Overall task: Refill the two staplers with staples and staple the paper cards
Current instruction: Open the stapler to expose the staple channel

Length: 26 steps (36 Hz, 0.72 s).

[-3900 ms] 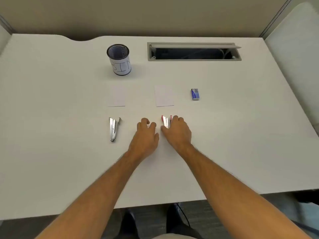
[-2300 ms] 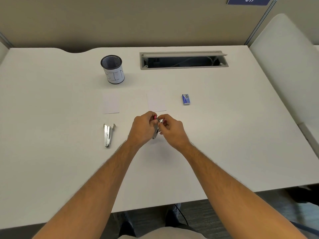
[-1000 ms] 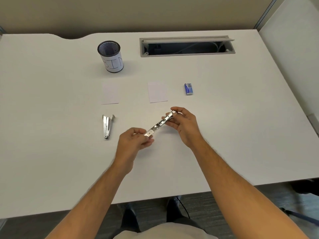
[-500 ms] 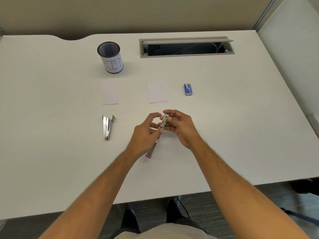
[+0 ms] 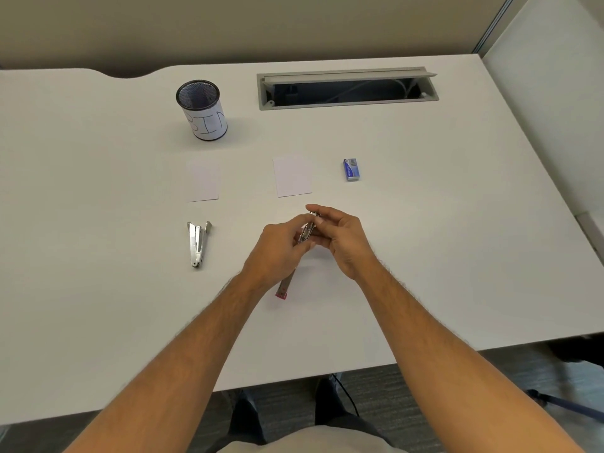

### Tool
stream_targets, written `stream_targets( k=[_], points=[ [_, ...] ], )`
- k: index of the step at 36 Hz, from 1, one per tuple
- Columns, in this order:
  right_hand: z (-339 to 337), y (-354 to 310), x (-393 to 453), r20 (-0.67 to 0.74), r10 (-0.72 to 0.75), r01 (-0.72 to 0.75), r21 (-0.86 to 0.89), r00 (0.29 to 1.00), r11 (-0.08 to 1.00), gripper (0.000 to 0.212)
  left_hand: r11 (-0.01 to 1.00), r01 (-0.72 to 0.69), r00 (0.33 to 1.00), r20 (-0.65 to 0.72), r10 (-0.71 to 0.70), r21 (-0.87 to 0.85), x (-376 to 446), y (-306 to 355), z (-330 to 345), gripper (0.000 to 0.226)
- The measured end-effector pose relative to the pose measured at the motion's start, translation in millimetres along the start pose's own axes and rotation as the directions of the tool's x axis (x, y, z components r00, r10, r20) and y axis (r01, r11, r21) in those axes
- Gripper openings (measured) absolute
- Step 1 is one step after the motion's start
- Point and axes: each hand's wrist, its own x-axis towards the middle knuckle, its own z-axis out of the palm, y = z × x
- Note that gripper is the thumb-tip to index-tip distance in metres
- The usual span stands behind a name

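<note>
My left hand (image 5: pixel 277 248) and right hand (image 5: pixel 343 240) meeting above the table (image 5: pixel 457 256), both pinching the opened red stapler (image 5: pixel 305 233), forearms angled inward

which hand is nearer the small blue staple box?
Right. The right hand sits below and slightly left of the small blue staple box; the left hand is farther left and lower, both gripping the opened silver stapler.

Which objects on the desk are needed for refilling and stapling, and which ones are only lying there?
Belong to the job:
- red-ended stapler, held open by left hand and right hand
- silver stapler
- two paper cards
- blue staple box

Just lying about:
- mesh cup marked BIN
- cable hatch
</note>
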Motion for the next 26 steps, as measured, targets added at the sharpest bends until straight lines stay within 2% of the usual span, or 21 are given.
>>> stream_targets(
  k=[6, 9, 18, 26],
  points=[
    [4, -2, 5, 0.003, 0.008, -0.008, -0.026, 1.000, 1.000, 0.026, 0.993, 0.036, 0.999, -0.020, -0.039, -0.111, 5, -4, -2, 0.040],
    [5, -2, 6, -0.008, 0.016, -0.017, -0.033, 1.000, 0.999, 0.026, 0.990, 0.051, 0.998, -0.018, -0.053, -0.134, 6, -7, -2, 0.029],
    [10, 4, 7, -0.027, 0.012, -0.013, -0.026, 1.000, 1.000, 0.027, 0.993, 0.087, 0.993, -0.076, -0.093, -0.074, 2, -5, 0, 0.013],
    [12, 1, 13, -0.027, 0.009, -0.008, 0.006, 1.000, 1.000, 0.025, 0.996, 0.083, 0.966, -0.244, -0.088, -0.031, -10, -7, 13, 0.016]
  ],
)
